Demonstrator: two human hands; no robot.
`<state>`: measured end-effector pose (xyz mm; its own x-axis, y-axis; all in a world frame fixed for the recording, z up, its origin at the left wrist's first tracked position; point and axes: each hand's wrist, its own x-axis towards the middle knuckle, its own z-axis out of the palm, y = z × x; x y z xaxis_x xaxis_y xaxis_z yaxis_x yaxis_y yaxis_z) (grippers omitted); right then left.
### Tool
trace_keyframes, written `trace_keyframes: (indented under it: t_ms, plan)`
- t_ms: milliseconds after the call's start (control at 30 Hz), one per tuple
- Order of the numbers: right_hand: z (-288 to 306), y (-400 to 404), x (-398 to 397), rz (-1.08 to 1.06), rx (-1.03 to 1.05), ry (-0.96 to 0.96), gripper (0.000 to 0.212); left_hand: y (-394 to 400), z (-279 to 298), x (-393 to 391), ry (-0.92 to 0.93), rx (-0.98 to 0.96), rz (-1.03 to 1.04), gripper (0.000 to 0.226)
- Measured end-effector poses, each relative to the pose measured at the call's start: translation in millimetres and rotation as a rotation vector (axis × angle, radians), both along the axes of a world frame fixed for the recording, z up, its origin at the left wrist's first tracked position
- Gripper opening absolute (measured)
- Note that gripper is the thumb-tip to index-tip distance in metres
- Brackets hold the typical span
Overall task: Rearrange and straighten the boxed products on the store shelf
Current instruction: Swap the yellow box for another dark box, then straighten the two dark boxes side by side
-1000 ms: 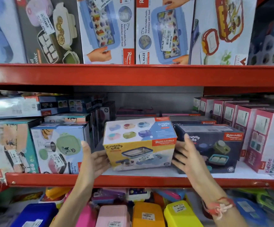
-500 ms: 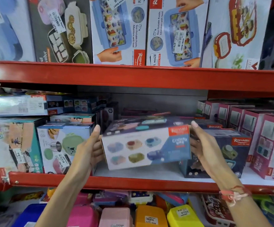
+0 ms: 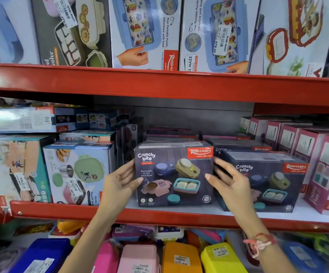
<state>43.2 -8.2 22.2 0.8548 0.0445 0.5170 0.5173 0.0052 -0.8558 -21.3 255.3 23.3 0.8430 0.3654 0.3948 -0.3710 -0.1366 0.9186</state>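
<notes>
A dark "Crunchy bite" box (image 3: 173, 174) stands upright on the middle shelf (image 3: 159, 215), its dark printed face toward me. My left hand (image 3: 120, 184) presses its left side and my right hand (image 3: 228, 182) grips its right side. A second, matching dark Crunchy bite box (image 3: 266, 180) stands just to the right, slightly angled, partly behind my right hand. More dark boxes (image 3: 238, 143) lie stacked behind both.
Left of my hands stands a light-blue lunch-box carton (image 3: 75, 174) and a teal one (image 3: 12, 166). Pink Kidzee boxes (image 3: 325, 170) line the right. Large cartons (image 3: 144, 30) fill the upper shelf; coloured plastic lunch boxes (image 3: 181, 257) sit below.
The box between my hands has been rotated: its yellow face showed first, then the pale top, and the dark front faces me at this moment. It sits lower, on the shelf.
</notes>
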Motion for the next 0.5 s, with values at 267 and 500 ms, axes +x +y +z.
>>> trace_keyframes:
  t_ms: [267,500]
  plan:
    - [-32.6,12.5,-10.4,-0.056,0.048,0.022,0.049,-15.4,-21.9,-2.8,-0.022,0.038,0.056,0.056]
    - [-38.7,16.6,-27.2,-0.046,0.056,0.038,0.043,-28.0,-30.9,-19.7,-0.076,0.004,0.161,0.050]
